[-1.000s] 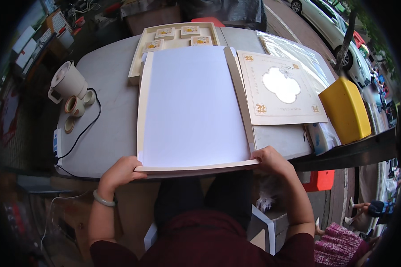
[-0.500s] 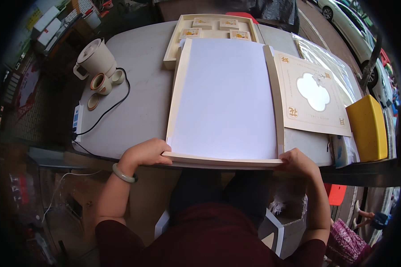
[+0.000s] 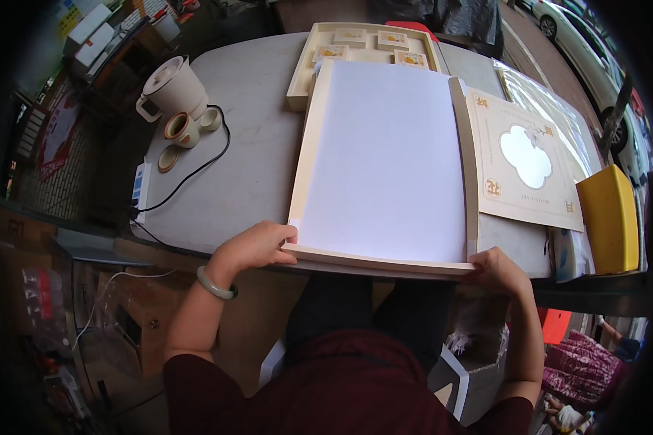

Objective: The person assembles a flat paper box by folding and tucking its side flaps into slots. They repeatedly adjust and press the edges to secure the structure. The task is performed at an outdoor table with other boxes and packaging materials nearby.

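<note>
In front of me at the table's edge lies a large shallow cardboard box (image 3: 384, 163), its inside white and its folded sides cream. The long left and right sides stand up, and so does the near side flap. My left hand (image 3: 257, 245) is closed with thumb and fingers round the near left corner. At the near right corner, my right hand (image 3: 502, 271) pinches the end of the same flap, its fingertips partly hidden. A second cream box (image 3: 295, 85) stands behind, holding several small printed boxes (image 3: 392, 40).
A printed cream sheet (image 3: 511, 196) with a flower-shaped window lies at the right, beside clear plastic (image 3: 544, 94) and a yellow container (image 3: 611, 217). On the left are a kettle (image 3: 174, 85), small cups (image 3: 182, 130), a black cable (image 3: 225, 148) and a power strip (image 3: 141, 185).
The whole scene sits a little farther right in the picture. Both hands keep their hold on the near corners of the box, with little other movement visible.
</note>
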A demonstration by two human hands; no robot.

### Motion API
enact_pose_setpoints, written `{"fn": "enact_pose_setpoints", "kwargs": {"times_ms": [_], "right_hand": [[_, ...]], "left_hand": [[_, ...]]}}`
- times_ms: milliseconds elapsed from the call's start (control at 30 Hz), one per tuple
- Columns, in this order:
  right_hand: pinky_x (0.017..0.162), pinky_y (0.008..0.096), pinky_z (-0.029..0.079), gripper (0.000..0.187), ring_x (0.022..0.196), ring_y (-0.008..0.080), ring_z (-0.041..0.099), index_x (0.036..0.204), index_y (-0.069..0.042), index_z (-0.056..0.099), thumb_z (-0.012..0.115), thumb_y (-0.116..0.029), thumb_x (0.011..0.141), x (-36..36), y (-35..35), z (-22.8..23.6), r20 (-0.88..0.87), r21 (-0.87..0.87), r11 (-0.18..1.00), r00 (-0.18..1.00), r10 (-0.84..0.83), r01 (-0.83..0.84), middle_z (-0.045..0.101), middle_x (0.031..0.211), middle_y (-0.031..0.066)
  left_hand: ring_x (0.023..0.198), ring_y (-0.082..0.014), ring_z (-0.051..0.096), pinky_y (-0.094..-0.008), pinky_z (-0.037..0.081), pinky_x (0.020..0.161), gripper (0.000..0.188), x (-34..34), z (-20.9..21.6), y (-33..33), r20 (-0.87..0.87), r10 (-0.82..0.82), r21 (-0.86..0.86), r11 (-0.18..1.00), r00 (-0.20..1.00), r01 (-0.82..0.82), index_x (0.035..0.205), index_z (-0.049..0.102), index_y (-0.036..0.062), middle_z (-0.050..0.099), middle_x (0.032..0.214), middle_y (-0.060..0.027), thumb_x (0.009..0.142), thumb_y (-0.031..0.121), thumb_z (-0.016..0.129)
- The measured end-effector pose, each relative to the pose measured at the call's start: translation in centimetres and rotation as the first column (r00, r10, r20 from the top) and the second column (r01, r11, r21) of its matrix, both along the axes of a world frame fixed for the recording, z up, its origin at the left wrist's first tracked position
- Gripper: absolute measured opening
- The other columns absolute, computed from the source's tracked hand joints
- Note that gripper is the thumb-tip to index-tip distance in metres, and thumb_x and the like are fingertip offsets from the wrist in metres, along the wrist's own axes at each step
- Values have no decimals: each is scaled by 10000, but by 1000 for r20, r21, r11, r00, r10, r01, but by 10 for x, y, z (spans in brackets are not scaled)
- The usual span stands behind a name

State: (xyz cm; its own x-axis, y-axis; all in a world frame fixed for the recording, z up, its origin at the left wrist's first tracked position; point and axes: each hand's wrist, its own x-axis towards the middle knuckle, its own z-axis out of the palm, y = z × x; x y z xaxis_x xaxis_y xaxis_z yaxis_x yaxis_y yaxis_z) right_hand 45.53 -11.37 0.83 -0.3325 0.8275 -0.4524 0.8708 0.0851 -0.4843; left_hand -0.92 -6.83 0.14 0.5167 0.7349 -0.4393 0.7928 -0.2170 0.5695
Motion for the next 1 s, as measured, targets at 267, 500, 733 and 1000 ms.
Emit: {"fn": "enact_pose_setpoints", "kwargs": {"times_ms": [267,500,733,1000], "right_hand": [[616,365,517,170,615,323,630,818,1,698,790,-130,760,-3,-1,-1,22,-5,1000,1000,-18,18,656,708,197],[638,387,522,182,663,369,631,834,-2,700,782,-147,763,-1,-2,-1,28,15,1000,1000,9,-10,656,728,207],[657,401,521,195,703,391,630,828,-14,690,798,-149,737,-3,-3,-3,28,-3,999,998,-52,52,657,739,205],[635,408,514,179,674,402,615,789,-12,669,780,-146,744,-3,-5,-2,43,61,998,998,-37,34,639,704,203]], "left_hand": [[798,-315,644,-415,504,668,211,-4,-1,-15,-130,-157,401,895,979,197,955,675,80,651,839,-108,750,40,643],[757,-231,586,-364,468,603,85,-5,-13,-2,-263,-275,686,621,925,380,706,542,114,556,780,-54,742,98,618],[816,-175,519,-301,401,638,88,2,-7,2,-374,-402,746,404,835,529,711,533,115,560,899,-4,715,132,619],[813,-178,518,-314,395,664,120,1,-3,11,-425,-465,695,381,776,610,656,507,112,533,858,-11,714,134,610]]}}
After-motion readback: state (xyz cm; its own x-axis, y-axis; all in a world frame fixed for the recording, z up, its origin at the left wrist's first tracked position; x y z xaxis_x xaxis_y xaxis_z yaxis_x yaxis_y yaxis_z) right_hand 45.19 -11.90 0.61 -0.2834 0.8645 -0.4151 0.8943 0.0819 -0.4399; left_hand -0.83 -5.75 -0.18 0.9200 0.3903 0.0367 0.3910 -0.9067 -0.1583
